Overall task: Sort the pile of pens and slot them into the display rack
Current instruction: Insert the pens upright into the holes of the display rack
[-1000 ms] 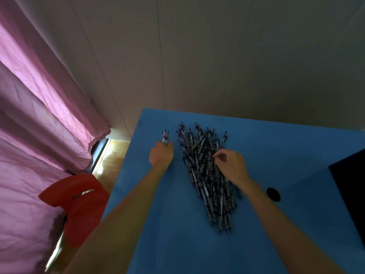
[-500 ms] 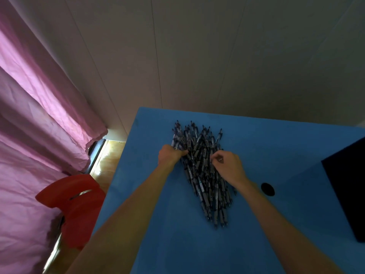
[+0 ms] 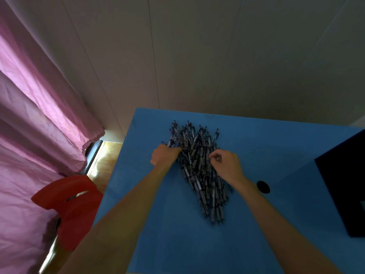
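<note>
Heap of dark plastic pens (image 3: 199,167) mid blue worktop (image 3: 169,234), left hand (image 3: 164,156) curled, apparently gripping several pens at the heap's left edge, right hand (image 3: 227,167) pinching one on its right side

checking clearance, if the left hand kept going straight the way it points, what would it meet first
The left hand points up-right into the pile of pens and already touches its left edge, so it would likely meet those pens first.
</note>
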`<state>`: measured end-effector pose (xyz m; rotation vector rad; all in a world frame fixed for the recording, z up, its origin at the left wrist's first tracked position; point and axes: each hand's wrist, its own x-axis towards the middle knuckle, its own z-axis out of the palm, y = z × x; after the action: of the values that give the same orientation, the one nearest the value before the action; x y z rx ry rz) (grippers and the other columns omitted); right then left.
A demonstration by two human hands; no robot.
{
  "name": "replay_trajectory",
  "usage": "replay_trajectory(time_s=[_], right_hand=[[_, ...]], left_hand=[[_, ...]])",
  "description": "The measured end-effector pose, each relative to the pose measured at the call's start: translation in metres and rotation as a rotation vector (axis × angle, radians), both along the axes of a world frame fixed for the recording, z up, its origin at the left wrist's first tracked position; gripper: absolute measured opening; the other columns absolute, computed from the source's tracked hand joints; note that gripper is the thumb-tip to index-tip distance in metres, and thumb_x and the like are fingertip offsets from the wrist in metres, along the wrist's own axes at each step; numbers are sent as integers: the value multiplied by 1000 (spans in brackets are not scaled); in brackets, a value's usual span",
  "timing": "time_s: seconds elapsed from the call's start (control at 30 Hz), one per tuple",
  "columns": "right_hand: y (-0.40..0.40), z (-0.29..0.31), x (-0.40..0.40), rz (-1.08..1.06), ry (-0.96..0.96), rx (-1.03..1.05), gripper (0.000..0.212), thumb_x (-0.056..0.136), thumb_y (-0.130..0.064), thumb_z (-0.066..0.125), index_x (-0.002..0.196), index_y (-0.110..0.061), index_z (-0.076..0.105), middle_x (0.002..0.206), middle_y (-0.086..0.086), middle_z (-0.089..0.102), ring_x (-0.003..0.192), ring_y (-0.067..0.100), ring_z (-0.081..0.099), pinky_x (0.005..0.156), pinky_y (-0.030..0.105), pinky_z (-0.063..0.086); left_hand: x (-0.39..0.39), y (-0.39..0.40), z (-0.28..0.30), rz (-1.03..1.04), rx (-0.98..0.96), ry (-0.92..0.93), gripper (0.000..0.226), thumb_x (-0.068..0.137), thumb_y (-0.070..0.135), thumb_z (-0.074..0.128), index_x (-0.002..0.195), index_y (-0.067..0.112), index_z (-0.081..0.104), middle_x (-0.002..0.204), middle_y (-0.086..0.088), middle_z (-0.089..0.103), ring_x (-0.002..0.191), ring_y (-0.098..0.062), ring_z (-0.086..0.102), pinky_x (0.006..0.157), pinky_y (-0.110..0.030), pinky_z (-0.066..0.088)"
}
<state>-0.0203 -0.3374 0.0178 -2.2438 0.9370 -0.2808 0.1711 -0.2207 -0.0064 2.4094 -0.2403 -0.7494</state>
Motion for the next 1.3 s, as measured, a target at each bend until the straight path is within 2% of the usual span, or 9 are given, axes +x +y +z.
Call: replay_trajectory(time_s=[0.23,0.4,0.53,0.67,0.9,1.03,1.1,1.2,1.3], right_hand=[[4,6,-7,-3,-13,0,14,96,-15,62,98,-23,73,90,-15,66,81,-5,58,77,15,47],[3,4,-10,-14,-8,-9,14,94,-14,63,97,-24,73,91,-10,70,82,2,63,79,24,55],[8,6,-5,3,-5,-15,13,95,-15,62,99,-22,73,93,-9,71,84,5,64,81,26,55],[14,9,1,15,-21,-10,13,96,-16,62,97,-23,72,91,-10,70,81,6,65,79,28,57],[30,8,4,37,-17,-18,13,95,-16,62,98,-24,73,89,-11,71,76,10,68,77,31,60],[37,8,9,45,-24,-24,15,95,-14,62,101,-21,74,94,-8,73,81,7,67,79,28,59],[41,8,13,53,-36,-42,15,95,-14,62,101,-21,74,95,-8,72,81,4,65,78,26,58],[51,6,19,70,-61,-66,14,96,-14,62,101,-19,74,89,-8,71,74,8,66,72,27,59],[60,0,24,91,-70,-80,15,96,-12,61,103,-17,74,92,-8,72,76,3,64,76,25,59]], left_hand=[[4,17,2,1,42,-62,33,87,43,57,71,15,49,74,-2,55,63,-18,51,54,-24,36],[-6,32,-4,-27,63,-111,31,93,39,51,77,12,55,73,-3,55,62,-17,50,54,-26,38],[-16,40,-9,-95,58,-72,29,93,38,55,86,9,58,79,-9,64,69,-24,62,58,-32,52],[-23,48,-8,-159,127,-102,46,88,49,68,70,14,45,68,-4,51,58,-17,49,45,-28,35],[-26,60,-6,-128,80,-203,36,90,38,63,71,14,45,67,-2,48,57,-16,45,47,-27,30],[-18,69,-16,-75,-249,-195,18,93,23,62,91,5,56,77,-11,57,66,-20,49,58,-35,39],[-16,74,-16,-25,-436,-212,17,93,11,63,83,9,50,70,-7,50,62,-15,42,59,-29,34],[-17,78,-11,33,-576,-290,33,94,16,68,78,17,38,66,1,38,60,-12,31,54,-19,27],[-18,78,-10,127,-674,-259,23,93,20,70,100,19,48,74,0,53,61,-11,42,55,-23,36]])
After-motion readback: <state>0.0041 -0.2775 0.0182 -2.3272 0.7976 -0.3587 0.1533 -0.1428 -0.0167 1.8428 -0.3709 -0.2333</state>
